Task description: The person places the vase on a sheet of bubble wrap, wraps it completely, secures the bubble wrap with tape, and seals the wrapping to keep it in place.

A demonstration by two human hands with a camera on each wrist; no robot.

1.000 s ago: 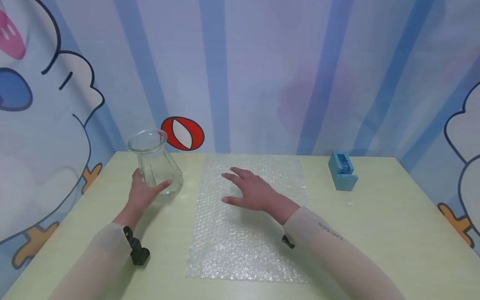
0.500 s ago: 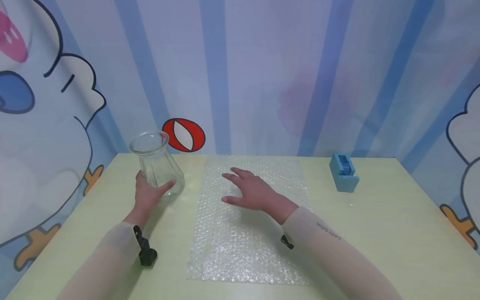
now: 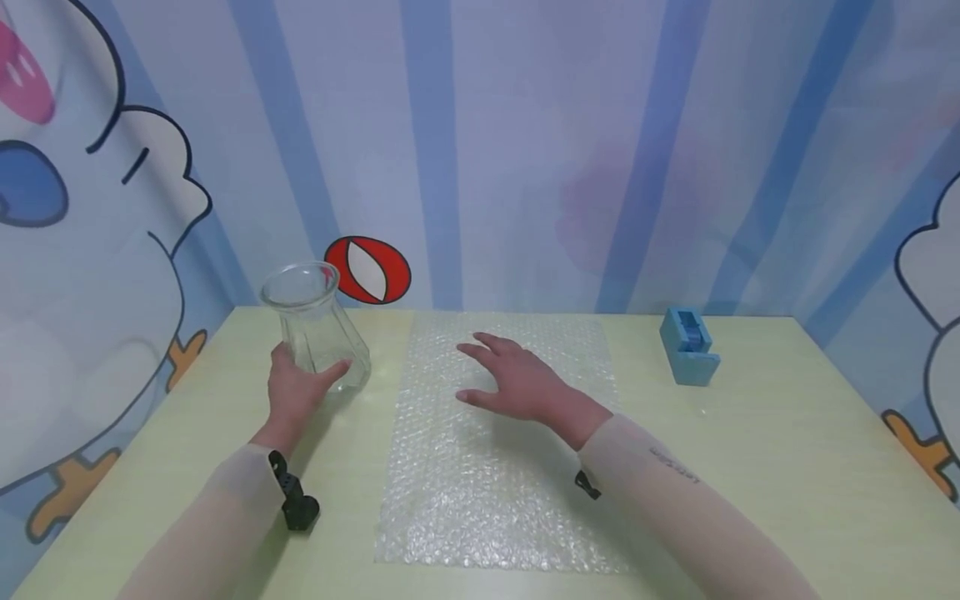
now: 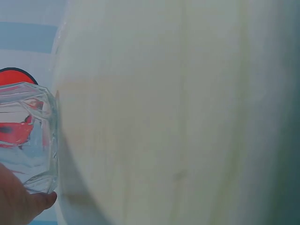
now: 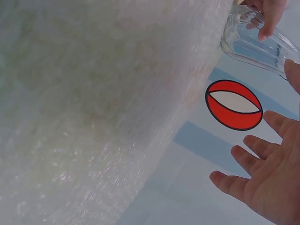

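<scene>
A clear glass vase (image 3: 322, 329) with a flared rim stands upright at the back left of the table. My left hand (image 3: 296, 383) grips its lower body, thumb on the near side and fingers round the left. In the left wrist view the faceted base of the vase (image 4: 33, 136) shows above the thumb (image 4: 40, 202). My right hand (image 3: 517, 379) hovers over a flat sheet of bubble wrap (image 3: 465, 500), fingers spread and holding nothing. The right wrist view shows those spread fingers (image 5: 232, 185) with the bubble wrap (image 5: 93, 154) below.
A light blue tape dispenser (image 3: 690, 350) stands at the back right of the pale yellow table (image 3: 795, 500). Behind the table rises a striped blue wall (image 3: 517, 167) with cartoon prints, among them a red ball (image 3: 367, 269).
My left hand and the vase have shifted slightly right in the head view, then stayed nearly still. My right hand has drifted a little to the right over the bubble wrap.
</scene>
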